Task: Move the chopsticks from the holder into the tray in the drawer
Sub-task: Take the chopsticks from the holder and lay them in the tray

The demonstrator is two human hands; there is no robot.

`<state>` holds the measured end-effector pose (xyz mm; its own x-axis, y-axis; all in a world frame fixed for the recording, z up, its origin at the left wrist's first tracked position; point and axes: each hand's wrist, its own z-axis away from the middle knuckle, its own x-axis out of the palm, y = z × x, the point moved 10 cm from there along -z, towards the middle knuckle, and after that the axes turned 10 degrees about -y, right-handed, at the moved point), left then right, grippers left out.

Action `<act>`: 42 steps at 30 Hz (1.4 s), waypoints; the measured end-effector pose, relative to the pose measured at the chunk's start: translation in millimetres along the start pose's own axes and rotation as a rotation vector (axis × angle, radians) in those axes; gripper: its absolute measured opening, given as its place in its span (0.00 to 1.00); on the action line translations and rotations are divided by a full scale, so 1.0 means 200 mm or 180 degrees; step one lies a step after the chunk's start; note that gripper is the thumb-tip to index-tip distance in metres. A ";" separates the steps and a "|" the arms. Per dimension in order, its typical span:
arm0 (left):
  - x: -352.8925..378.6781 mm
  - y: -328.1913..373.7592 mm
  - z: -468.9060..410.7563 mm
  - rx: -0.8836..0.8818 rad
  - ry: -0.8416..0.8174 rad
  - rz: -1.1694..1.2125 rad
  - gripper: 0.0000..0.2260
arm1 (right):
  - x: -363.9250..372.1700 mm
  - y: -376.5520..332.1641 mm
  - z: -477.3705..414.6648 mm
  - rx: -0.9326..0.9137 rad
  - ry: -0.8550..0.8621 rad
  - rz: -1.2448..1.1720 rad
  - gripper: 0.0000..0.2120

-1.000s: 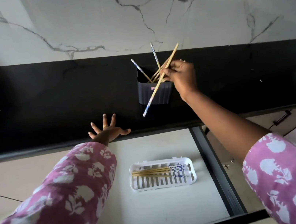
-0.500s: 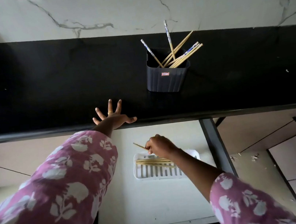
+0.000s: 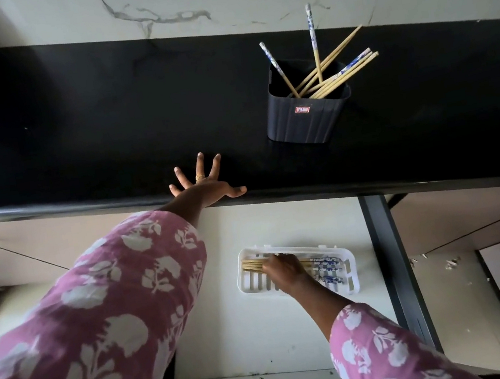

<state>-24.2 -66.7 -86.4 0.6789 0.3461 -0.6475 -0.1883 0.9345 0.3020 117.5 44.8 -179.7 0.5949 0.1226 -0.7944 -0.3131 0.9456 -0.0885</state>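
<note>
Your right hand (image 3: 282,270) lies palm down in the white tray (image 3: 352,284), which sits on the floor of the open drawer (image 3: 265,343). The fingers are together and curled over the bundle of chopsticks in the tray (image 3: 252,265). I cannot tell whether they are pinching a stick or only pressing on the pile, because the back of the hand hides the contact. The sticks run along the tray's length, plain wooden tips toward its left end and blue-patterned ends (image 3: 327,270) toward its right end. Judging by that, your hand is low and flat to square a stick with the rest so the bundle stays inside the rim.

Your left hand (image 3: 206,186) rests above and to the left of the tray, on the front edge of the black counter (image 3: 72,134). Its fingers are spread wide and grip nothing; it looks like a brace for your weight while you bend to the drawer.

The dark holder (image 3: 306,119) stands on the counter, above the tray and slightly to its right. About 6 chopsticks in the holder (image 3: 342,75) lean out of it, most fanned toward its right rim, 1 upright and 1 tilted left. So the job looks only partly done. The splayed sticks should lift out easily, though taking several at once risks one slipping free.
</note>
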 end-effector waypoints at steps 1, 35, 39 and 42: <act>0.00 0.00 0.00 0.0007 -0.0015 0.0002 0.44 | 0.00 -0.01 0.00 -0.0047 -0.0014 0.0066 0.13; 0.00 0.01 0.01 0.0042 0.0028 0.0069 0.44 | -0.18 0.14 0.12 -0.0298 0.0885 0.0417 0.14; 0.00 0.00 0.04 0.0061 0.0043 0.0119 0.43 | -0.38 0.30 0.23 -0.0196 0.1410 0.0573 0.11; 0.00 -0.01 0.05 0.0055 0.0038 0.0167 0.43 | -0.66 0.40 0.35 -0.0080 0.2168 0.0742 0.07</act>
<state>-16.9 -68.2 -80.9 0.6600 0.3957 -0.6386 -0.2112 0.9135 0.3477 64.5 125.8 -40.1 -0.0807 0.0976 -0.9919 -0.3975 0.9095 0.1218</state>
